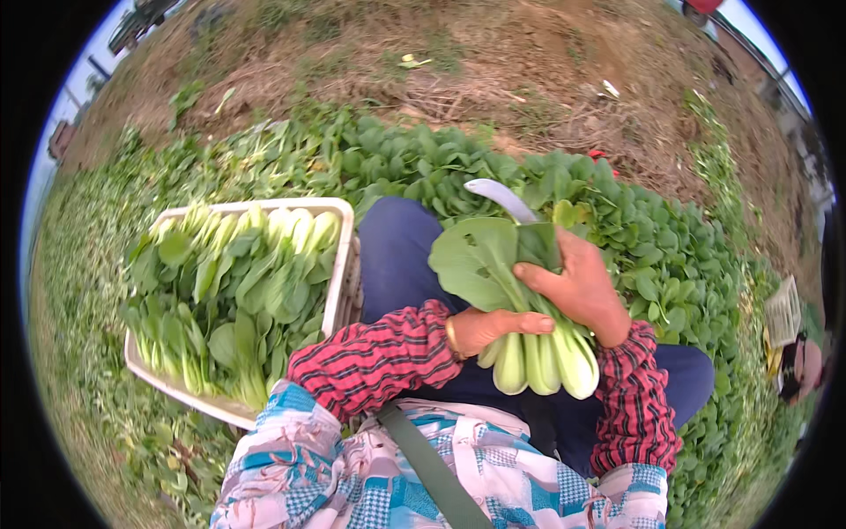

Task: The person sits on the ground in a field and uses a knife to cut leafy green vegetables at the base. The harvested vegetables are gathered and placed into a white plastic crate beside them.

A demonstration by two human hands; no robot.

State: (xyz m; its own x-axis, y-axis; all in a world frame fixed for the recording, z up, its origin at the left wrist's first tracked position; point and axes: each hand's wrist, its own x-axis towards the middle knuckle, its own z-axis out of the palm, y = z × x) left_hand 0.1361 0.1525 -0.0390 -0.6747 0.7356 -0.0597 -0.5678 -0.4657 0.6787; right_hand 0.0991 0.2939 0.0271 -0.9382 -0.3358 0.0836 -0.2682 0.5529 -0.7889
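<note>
Several heads of bok choy (538, 360) are bunched in front of my lap, white-green stem bases towards me and leaves pointing away. My left hand (492, 330) wraps around the stems, thumb across the top. Higher up, my right hand (585, 281) grips the leafy part, its thumb pressing on a leaf. One broad leaf (472, 258) with small holes spreads to the left. A curved metal blade (502, 197), like a sickle or harvest knife, sticks out beyond the leaves by my right hand; its handle is hidden.
At my left stands a white plastic crate (347, 264) filled with bok choy, stems along two opposite sides. Growing bok choy (634, 244) covers the ground ahead and right. Beyond lies bare soil with dry straw (449, 99). Another crate (783, 314) and a person (803, 370) are far right.
</note>
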